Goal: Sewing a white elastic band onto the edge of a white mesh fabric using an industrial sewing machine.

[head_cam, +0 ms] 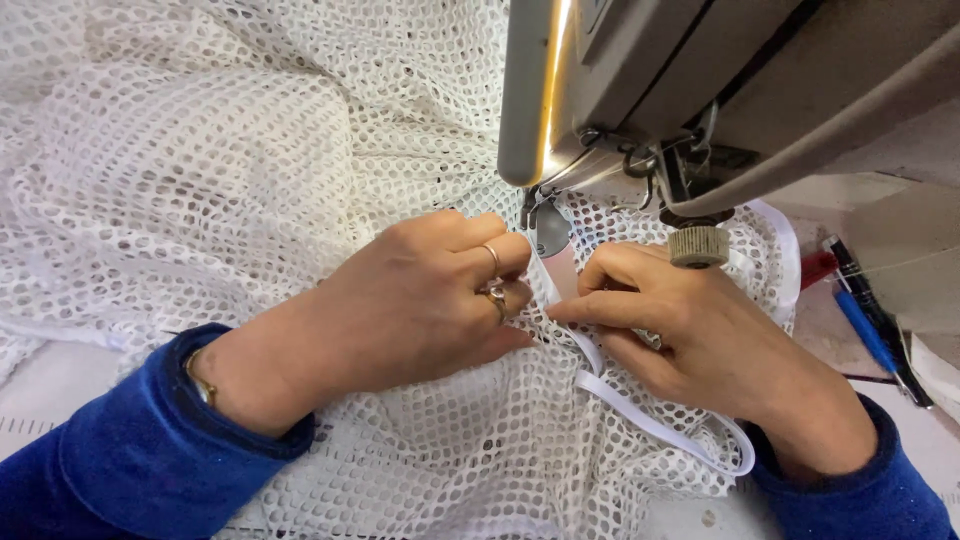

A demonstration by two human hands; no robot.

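Directly between both hands' fingers (575,310): white tape (640,410).

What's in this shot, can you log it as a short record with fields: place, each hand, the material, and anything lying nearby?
place: at a grey sewing machine, seen from above
left hand: lies flat on the white mesh fabric, fingers curled near the presser foot, rings on two fingers
right hand: pinches a white strap against the mesh just before the foot
material: open-holed mesh bunched across the table, strap trailing toward the person
sleeves: blue
nearby: blue pen and black pen at the right
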